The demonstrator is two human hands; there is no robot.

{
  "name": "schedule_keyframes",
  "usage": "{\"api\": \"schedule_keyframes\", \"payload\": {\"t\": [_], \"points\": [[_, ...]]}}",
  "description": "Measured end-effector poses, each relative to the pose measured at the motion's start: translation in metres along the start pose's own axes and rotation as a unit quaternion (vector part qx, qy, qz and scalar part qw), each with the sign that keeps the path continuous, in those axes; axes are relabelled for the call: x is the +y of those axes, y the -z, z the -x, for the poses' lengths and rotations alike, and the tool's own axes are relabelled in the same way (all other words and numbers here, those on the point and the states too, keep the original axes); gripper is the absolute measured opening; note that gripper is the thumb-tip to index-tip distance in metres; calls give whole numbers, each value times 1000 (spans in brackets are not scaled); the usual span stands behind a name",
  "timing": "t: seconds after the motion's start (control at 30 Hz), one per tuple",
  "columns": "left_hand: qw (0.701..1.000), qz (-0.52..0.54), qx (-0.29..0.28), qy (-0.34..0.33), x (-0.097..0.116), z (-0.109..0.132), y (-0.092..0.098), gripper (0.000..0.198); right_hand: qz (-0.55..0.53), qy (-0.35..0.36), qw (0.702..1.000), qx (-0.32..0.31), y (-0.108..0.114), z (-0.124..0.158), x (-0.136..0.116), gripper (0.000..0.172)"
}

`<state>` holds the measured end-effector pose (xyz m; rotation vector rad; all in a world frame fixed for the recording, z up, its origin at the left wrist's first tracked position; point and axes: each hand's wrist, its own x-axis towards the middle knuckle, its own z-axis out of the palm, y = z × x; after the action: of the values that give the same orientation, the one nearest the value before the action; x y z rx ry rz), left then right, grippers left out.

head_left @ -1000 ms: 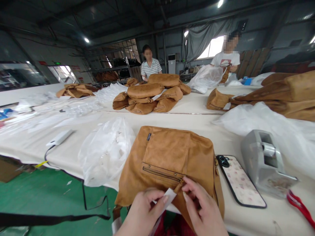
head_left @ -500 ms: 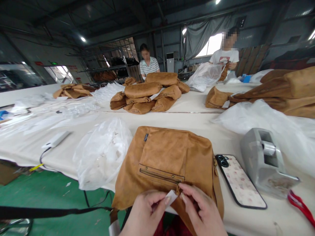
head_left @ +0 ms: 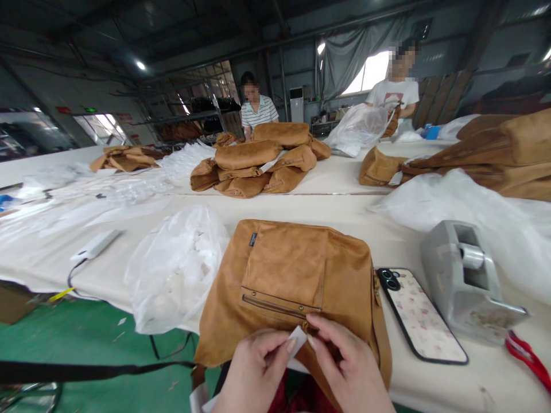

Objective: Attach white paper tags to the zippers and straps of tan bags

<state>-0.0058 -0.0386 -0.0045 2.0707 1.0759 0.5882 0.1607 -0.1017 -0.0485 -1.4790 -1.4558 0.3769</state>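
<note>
A tan suede-like bag (head_left: pixel 284 258) lies flat on the table in front of me, its zipped pocket facing up. My left hand (head_left: pixel 258 367) is closed, pinching a small white slip (head_left: pixel 297 342) between thumb and forefinger at the bag's near edge. Beside it, my right hand (head_left: pixel 348 358) is closed at the zipper pull (head_left: pixel 305 326), with the forefinger at the pull and the thumb close to the slip. Whether those right fingertips grip the pull or the slip's edge is hard to see. A black strap (head_left: pixel 94 371) stretches out left from the bag.
A phone (head_left: pixel 424 315) and a grey tape dispenser (head_left: pixel 460 287) stand right of the bag, near a red-handled tool (head_left: pixel 527 358). Left is a filled plastic bag (head_left: pixel 176 269). Stacked tan bags (head_left: pixel 253 158) lie farther back. Two people work across the table.
Both hands stay at the zipper pull with the slip. The right fingertips have shifted slightly up and left. The whole view has moved a little.
</note>
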Motion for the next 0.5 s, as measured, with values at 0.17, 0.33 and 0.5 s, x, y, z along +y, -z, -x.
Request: {"api": "schedule_keyframes", "payload": {"t": [0.17,0.33,0.5], "points": [[1000,2,-11,2,-4,-1,-1,31,15,-6,1000,-5,0,-1,0,24],[1000,15,7,23,-7,-2,-3,30,33,-5,999,-43,6,-7,-6,27],[999,25,12,39,-2,-3,-5,32,42,-9,997,-67,9,-13,-6,25]]}}
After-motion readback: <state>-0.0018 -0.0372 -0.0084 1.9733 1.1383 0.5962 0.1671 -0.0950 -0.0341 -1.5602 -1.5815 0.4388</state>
